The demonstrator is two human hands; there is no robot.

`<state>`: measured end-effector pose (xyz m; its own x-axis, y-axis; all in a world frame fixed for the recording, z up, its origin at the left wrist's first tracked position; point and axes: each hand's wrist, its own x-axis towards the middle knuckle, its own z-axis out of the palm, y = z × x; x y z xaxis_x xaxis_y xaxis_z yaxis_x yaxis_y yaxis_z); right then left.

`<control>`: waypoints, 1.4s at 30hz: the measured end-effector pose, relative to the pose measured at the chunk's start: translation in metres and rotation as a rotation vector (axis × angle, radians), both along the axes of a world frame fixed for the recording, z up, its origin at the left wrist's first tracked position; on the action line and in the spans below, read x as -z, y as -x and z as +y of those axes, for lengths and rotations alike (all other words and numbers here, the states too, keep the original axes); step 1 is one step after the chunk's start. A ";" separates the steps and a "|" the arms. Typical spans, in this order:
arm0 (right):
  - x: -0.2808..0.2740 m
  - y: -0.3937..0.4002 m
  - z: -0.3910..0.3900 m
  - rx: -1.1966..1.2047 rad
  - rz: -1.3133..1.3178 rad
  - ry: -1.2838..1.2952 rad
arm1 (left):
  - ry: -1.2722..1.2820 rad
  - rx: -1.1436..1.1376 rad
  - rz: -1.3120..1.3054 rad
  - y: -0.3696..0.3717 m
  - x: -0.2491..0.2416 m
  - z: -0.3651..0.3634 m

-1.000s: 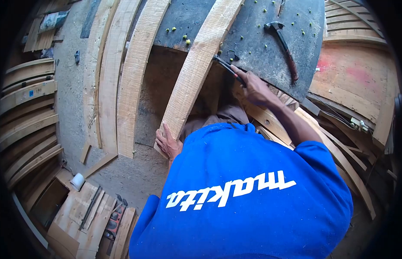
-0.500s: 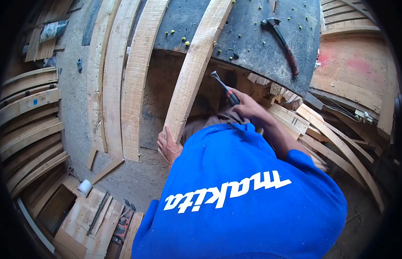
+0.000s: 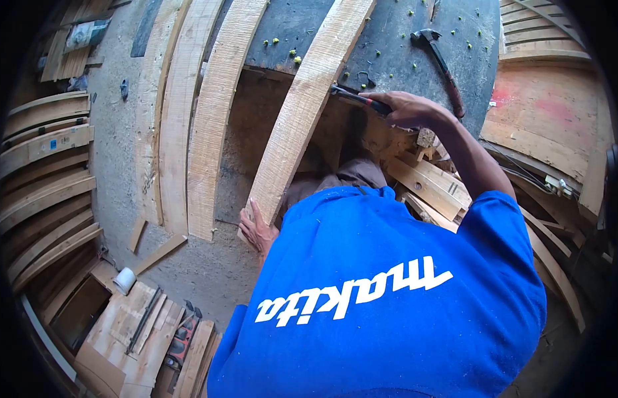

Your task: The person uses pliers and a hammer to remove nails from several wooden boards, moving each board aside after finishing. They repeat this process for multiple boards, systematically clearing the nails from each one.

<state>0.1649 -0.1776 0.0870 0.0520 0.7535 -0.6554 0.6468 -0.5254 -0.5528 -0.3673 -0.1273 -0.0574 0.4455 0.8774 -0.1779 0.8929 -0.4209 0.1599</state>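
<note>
A long pale plank (image 3: 309, 86) slants from the dark work surface (image 3: 402, 66) down toward the blue shirt. My left hand (image 3: 258, 231) grips its lower end, with fingers over the edge. My right hand (image 3: 412, 110) is closed around the red-and-black handles of a pincer-like tool (image 3: 354, 97). The tool's metal head touches or nearly touches the plank's right edge; its jaws are too small to make out. A hammer (image 3: 442, 63) lies on the dark surface, above my right hand, near small yellow-green bits.
Several long planks (image 3: 213, 119) lie side by side to the left. Stacked boards (image 3: 47, 142) line the far left. Wood offcuts (image 3: 435, 189) are piled at the right below my forearm. A white roll (image 3: 124, 280) and more boards (image 3: 150, 331) are at the lower left.
My right hand has moved up and right, and the tool has swung from pointing up-left to lying nearly level, its head now at the plank's edge. My left hand stays on the plank's end.
</note>
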 end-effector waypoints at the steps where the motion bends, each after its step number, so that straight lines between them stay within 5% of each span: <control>1: 0.004 -0.007 0.000 0.008 0.042 0.019 | -0.010 0.003 -0.012 0.000 0.002 -0.001; 26: 0.003 -0.013 0.001 -0.032 0.088 -0.008 | 0.013 -0.026 -0.037 -0.003 0.003 -0.003; 30: -0.004 0.011 -0.003 0.082 0.007 0.054 | -0.054 -0.008 -0.043 0.003 0.012 -0.004; 33: 0.009 0.025 -0.012 0.140 0.000 -0.167 | -0.040 -0.003 0.000 0.001 0.009 -0.001; 39: -0.016 0.055 -0.011 0.341 0.039 -0.030 | -0.030 -0.017 0.045 0.006 0.013 -0.001; 42: 0.016 0.061 -0.021 0.332 0.010 -0.134 | -0.044 -0.019 0.042 0.008 0.012 0.003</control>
<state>0.1041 -0.1990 0.0706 0.3027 0.7761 -0.5532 0.4476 -0.6282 -0.6364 -0.3748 -0.1240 -0.0695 0.4212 0.8932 -0.1571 0.9065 -0.4093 0.1033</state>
